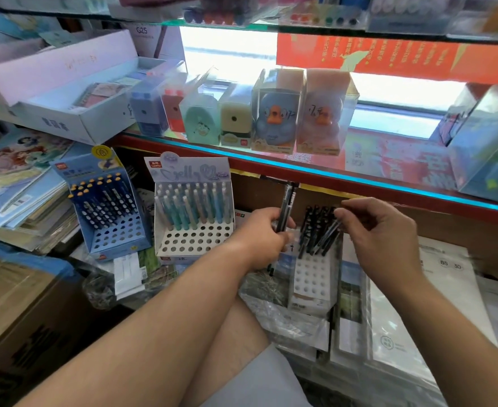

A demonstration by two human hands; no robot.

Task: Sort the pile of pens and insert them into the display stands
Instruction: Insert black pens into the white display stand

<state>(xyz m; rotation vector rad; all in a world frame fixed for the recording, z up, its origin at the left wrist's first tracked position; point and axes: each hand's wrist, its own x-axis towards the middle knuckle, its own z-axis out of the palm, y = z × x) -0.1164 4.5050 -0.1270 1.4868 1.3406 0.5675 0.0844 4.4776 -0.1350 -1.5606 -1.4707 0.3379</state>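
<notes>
My left hand (pixel 267 230) grips a small bunch of black pens (pixel 287 205) that stick up above its fingers. Just to the right, my right hand (pixel 380 227) pinches the top of one black pen (pixel 330 233) that leans over a white display stand (pixel 314 277). That stand holds several black pens in its back rows, and its front holes are bare. Left of my hands stand a white stand (pixel 195 233) with pastel pens and a blue stand (pixel 109 218) with dark blue pens.
A red-edged glass shelf (pixel 359 179) overhangs the stands, carrying boxed sharpeners and duck toys (pixel 277 113). Stacked notebooks (pixel 21 198) lie at the left. Plastic-wrapped paper packs (pixel 418 304) lie under and right of the white stand. A cardboard box (pixel 15 318) sits at the lower left.
</notes>
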